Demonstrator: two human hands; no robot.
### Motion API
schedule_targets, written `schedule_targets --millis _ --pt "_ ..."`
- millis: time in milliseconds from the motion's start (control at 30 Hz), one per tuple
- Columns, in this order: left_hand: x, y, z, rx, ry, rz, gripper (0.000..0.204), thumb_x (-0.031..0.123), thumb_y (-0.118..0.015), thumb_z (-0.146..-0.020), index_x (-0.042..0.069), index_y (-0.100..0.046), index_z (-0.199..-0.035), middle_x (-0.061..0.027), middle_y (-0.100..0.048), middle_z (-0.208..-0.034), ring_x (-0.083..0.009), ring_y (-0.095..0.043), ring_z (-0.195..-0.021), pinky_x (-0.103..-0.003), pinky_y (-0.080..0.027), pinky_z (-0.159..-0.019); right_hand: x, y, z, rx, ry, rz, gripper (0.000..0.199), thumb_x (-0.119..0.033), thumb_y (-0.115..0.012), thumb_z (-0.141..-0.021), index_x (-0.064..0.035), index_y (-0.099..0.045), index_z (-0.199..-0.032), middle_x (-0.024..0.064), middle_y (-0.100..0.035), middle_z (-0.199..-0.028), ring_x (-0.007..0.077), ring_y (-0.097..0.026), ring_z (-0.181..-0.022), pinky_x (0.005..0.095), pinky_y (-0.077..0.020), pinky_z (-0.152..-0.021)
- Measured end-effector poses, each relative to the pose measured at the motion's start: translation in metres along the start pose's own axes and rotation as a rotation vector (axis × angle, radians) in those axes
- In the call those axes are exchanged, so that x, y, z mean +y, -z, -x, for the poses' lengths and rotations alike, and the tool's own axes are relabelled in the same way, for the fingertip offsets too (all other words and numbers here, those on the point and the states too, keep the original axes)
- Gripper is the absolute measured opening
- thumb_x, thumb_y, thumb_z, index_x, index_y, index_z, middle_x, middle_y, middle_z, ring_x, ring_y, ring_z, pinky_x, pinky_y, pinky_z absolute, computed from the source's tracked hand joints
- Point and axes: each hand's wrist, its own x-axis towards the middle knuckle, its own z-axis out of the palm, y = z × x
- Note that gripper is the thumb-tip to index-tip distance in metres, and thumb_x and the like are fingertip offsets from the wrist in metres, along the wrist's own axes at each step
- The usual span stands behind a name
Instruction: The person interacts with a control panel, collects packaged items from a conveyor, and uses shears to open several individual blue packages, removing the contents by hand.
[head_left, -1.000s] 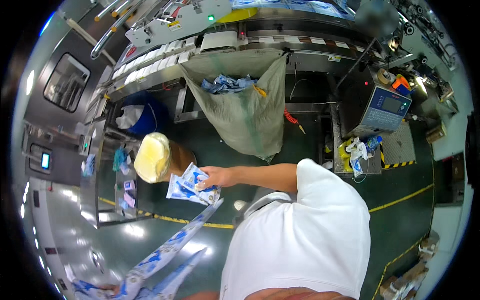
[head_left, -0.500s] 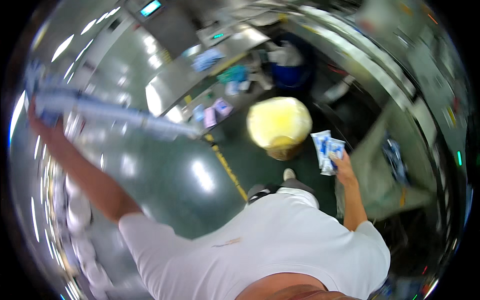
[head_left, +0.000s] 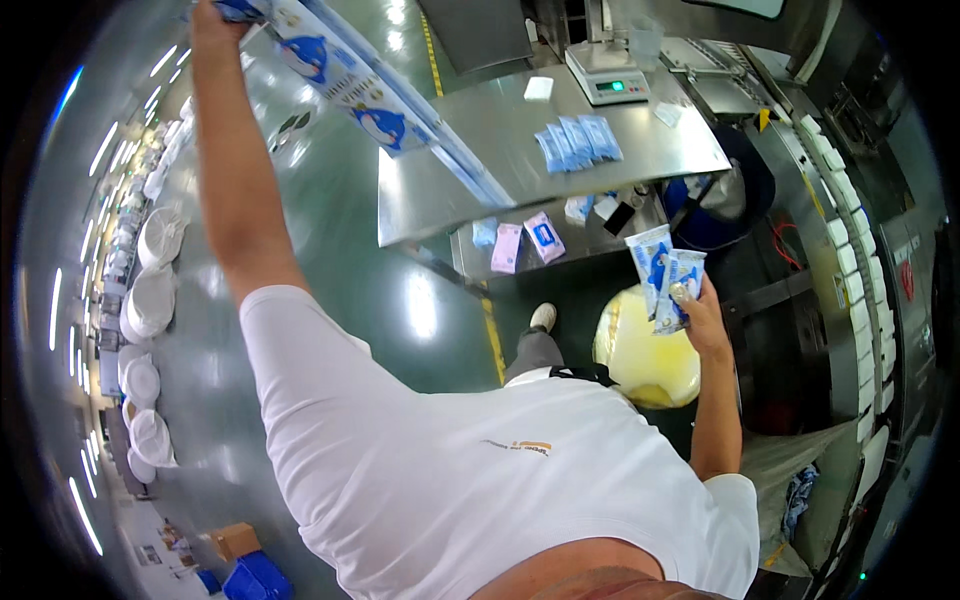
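My left hand (head_left: 216, 24), raised at the upper edge and partly cut off, grips the end of a long strip of packaging film (head_left: 345, 92). The film is white and blue with printed dolphin-like figures, and it slants down to the right, its lower end over the corner of a steel table (head_left: 490, 120). On the right, my right hand (head_left: 706, 316) is closed on two small blue and white packets (head_left: 650, 262), held side by side and overlapping. Several light blue packets (head_left: 580, 145) lie in a row on the table.
A weighing scale (head_left: 606, 80) stands on the table. Below, a shelf holds pink packs (head_left: 507, 248). A plastic-wrapped yellow round seat (head_left: 645, 350) stands below my right hand, near a blue bin (head_left: 735, 215). White packs line a conveyor (head_left: 850, 260); white bundles (head_left: 155, 255) sit far left.
My view and body have turned toward the table, which now lies ahead. The film strip hangs at a steeper slant. Both hands keep their hold, and the yellow seat appears farther right.
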Motion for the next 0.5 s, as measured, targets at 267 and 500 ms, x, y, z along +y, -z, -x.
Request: schedule_targets --millis 267,500 --pt "-0.281 0.164 -0.072 0.641 0.129 -0.119 0.038 0.023 -0.074 -0.085 0.0 -0.066 -0.114 -0.0136 -0.072 -0.103 -0.0323 -0.073 -0.088 -0.047 -0.062 -0.08 0.04 -0.19 -0.21 -0.117 -0.087 -0.063 0.051 -0.006 -0.073 -0.092 -0.0027 -0.051 -0.139 0.0074 -0.065 -0.127 0.0159 -0.064 -0.114 0.0343 -0.0517 -0.1" --pt "-0.434 0.163 0.068 0.638 0.682 -0.133 0.041 0.026 -0.067 -0.093 0.002 -0.064 -0.126 -0.0134 -0.073 -0.109 -0.027 -0.073 -0.092 -0.043 -0.061 -0.086 0.103 -0.272 -0.353 0.037 -0.111 0.234 0.043 -0.005 -0.068 -0.095 -0.0032 -0.052 -0.135 0.0065 -0.065 -0.125 0.0149 -0.063 -0.112 0.0319 -0.0502 -0.099"
